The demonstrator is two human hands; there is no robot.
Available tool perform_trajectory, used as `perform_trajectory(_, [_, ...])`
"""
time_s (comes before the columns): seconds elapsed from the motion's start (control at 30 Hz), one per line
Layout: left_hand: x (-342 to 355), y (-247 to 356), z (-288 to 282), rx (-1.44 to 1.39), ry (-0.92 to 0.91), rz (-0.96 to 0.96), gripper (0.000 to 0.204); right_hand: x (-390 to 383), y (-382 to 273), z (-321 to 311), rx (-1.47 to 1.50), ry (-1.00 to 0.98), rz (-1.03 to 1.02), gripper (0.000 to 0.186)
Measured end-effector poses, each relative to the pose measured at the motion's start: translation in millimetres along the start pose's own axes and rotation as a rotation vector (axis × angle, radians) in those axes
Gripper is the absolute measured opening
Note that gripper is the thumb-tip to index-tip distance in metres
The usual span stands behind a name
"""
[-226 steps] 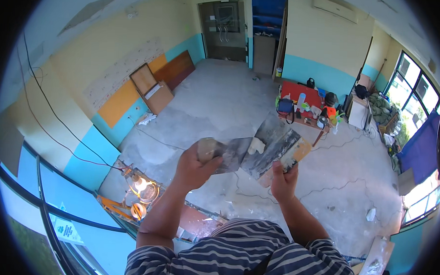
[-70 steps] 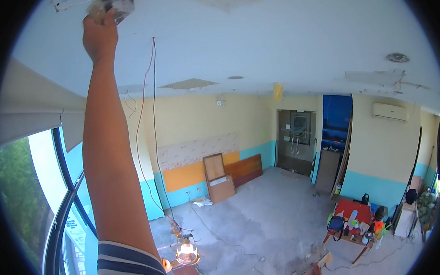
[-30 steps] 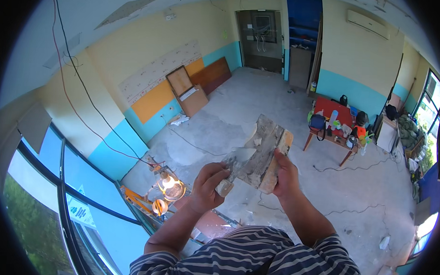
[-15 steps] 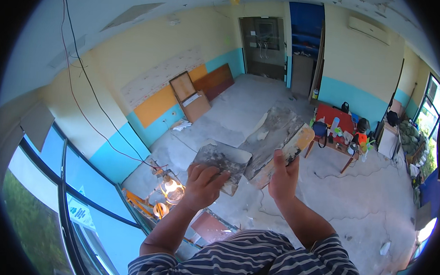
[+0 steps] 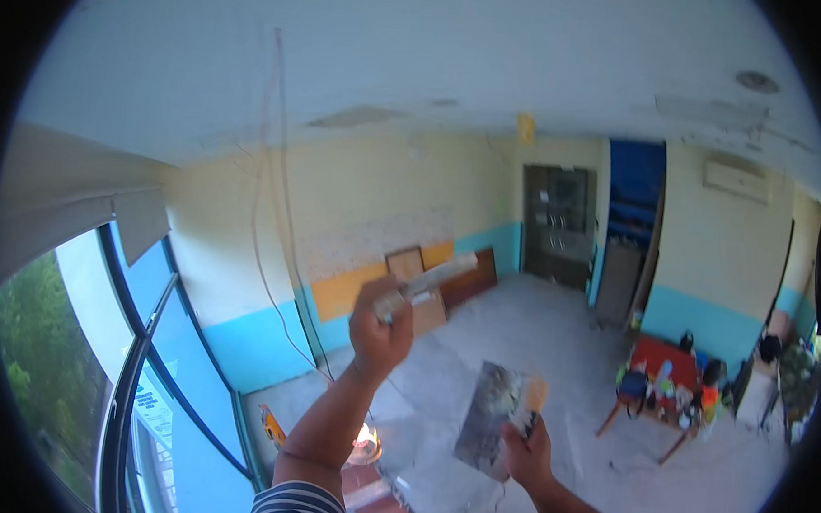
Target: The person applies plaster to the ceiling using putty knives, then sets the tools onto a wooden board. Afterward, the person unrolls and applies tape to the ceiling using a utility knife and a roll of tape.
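Note:
My left hand point(image 5: 381, 332) is raised at centre-left, its fingers wrapped round a flat plastering trowel point(image 5: 441, 274). That trowel shows nearly edge-on, pointing up and to the right; its handle is mostly hidden in my fist. Lower and to the right, my right hand point(image 5: 528, 452) grips a second trowel point(image 5: 484, 431) by its near right edge, thumb over the face. Its rectangular grey plate is tilted, smeared with pale material, and tan along one side. The two trowels are apart. Motion blurs both slightly.
Below my left arm a lit work lamp point(image 5: 365, 443) glows on the floor. Wires point(image 5: 268, 242) hang from the ceiling at left, near large windows point(image 5: 189, 375). A cluttered red-topped table point(image 5: 653, 355) stands at right. Boards point(image 5: 471, 281) lean on the far wall.
My left hand has risen away from the right-hand trowel, turning its own trowel edge-on. My right hand has moved lower. The view has tilted up, showing more ceiling.

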State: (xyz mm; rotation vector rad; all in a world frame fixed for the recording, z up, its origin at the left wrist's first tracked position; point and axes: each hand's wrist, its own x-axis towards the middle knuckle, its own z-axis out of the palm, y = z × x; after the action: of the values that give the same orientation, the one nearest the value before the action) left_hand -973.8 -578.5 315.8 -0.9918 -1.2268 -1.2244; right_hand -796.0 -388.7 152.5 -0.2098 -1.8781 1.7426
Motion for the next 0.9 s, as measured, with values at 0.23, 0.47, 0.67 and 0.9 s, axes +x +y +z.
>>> perform_trajectory(0.23, [288.7, 1.3, -30.4, -0.718, 0.360, -0.061, 0.036, -0.8, 84.8, -36.1, -0.028, 0.096, -0.038, 0.034])
perform_trajectory(0.47, [405.1, -16.0, -15.4, -0.910, 0.347, -0.090, 0.046, -2.6, 118.2, -63.0, -0.007, 0.242, 0.035, 0.033])
perform_trajectory(0.67, [444.0, -16.8, -11.2, -0.787, 0.294, -0.096, 0.069, -15.0, 137.9, -85.0, 0.034, 0.388, 0.053, 0.031])
perform_trajectory(0.9, [459.8, -46.4, -64.8, -0.363, 0.501, -0.158, 0.058, -30.4, 149.9, -103.9, -0.025, 0.483, 0.148, 0.026])
